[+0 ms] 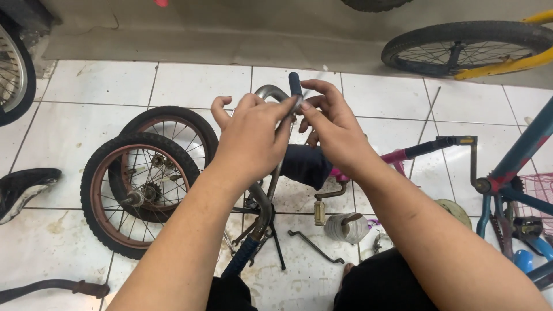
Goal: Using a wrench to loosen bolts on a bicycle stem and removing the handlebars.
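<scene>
Both my hands meet at the top of a small grey bicycle handlebar held upright in front of me. My left hand wraps around the bar's upper bend. My right hand pinches the bar just under its dark blue grip. The bar's lower end carries another blue grip near my lap. What is between my fingertips is hidden.
Two small wheels with rusty rims lie on the white tiled floor at left. A pink frame with pedal crank, a blue bicycle frame, a black saddle, a roll of tape and loose metal parts surround me. A yellow bicycle's wheel is behind.
</scene>
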